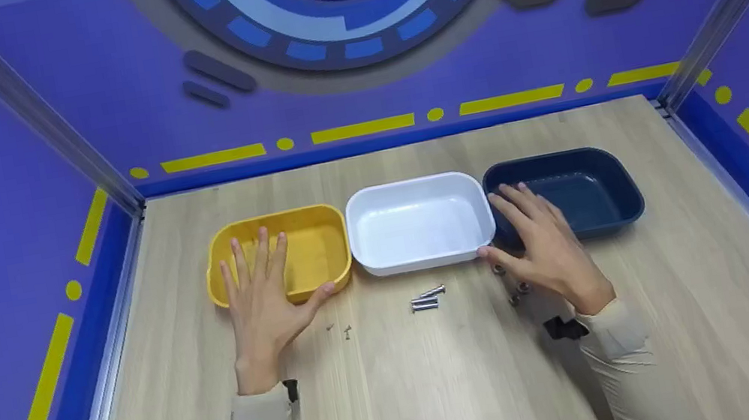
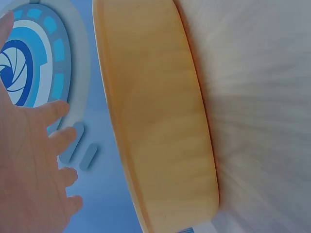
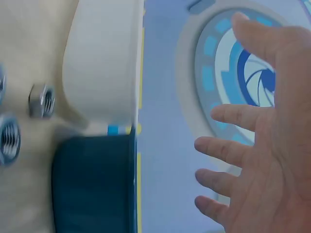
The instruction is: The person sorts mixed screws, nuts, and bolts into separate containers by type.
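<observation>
My left hand (image 1: 263,301) is spread over the front left of a yellow tray (image 1: 314,214), holding nothing. With fingers apart, my right hand (image 1: 545,250) hovers by the near left corner of a dark blue tray (image 1: 619,218) and also holds nothing. A white tray (image 1: 427,262) stands between the two. Several metal bolts (image 1: 425,303) lie on the table in front of the white tray. Tiny screws (image 1: 347,332) lie to the right of my left wrist. Hex nuts (image 3: 42,101) sit under my right hand, partly hidden by it in the head view.
The wooden table (image 1: 407,402) is bounded by blue-purple panels (image 1: 402,99) at the back and sides. Metal posts (image 1: 65,132) rise at the back corners. The trays form one row, close side by side. A black strap (image 1: 565,328) shows at my right wrist.
</observation>
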Tool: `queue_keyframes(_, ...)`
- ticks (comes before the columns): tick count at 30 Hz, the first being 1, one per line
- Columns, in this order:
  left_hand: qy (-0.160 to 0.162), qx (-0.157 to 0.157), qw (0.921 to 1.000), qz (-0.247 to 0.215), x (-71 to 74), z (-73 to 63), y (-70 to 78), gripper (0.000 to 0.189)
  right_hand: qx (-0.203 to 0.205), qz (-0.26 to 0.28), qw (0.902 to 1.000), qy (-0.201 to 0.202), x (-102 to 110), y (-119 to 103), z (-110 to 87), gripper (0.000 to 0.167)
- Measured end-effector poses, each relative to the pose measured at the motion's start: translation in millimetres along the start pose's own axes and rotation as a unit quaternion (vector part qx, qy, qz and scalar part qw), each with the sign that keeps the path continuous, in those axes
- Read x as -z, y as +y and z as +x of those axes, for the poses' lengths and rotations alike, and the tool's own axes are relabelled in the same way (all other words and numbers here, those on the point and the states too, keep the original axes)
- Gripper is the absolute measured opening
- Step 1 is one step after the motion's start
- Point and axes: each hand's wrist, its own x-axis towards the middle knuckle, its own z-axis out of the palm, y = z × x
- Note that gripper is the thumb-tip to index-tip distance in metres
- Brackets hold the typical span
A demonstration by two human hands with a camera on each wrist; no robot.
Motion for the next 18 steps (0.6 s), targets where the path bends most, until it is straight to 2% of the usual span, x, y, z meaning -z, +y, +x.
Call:
queue_keyframes(4, -0.007, 0.003, 0.9999, 0.007, 2.9, -0.3, -5.7, 0.113, 0.025, 0.010, 0.9996, 0.002, -3.9, -9.5, 0.6, 0.087)
queue_keyframes(10, -0.016, 0.006, 0.9999, 0.000, 6.6, 2.7, -15.8, 0.111, 0.038, 0.028, 0.9989, -0.007, -6.3, -20.9, 0.5, 0.081)
queue_keyframes(14, -0.034, 0.013, 0.9993, -0.004, 8.0, 0.9, -27.5, 0.111, 0.056, 0.044, 0.9975, -0.004, -10.6, -29.3, 0.2, 0.076)
queue_keyframes(18, -0.035, 0.022, 0.9991, -0.004, 10.4, -2.8, -40.8, 0.111, 0.083, 0.062, 0.9946, -0.005, -19.3, -38.2, -1.3, 0.070)
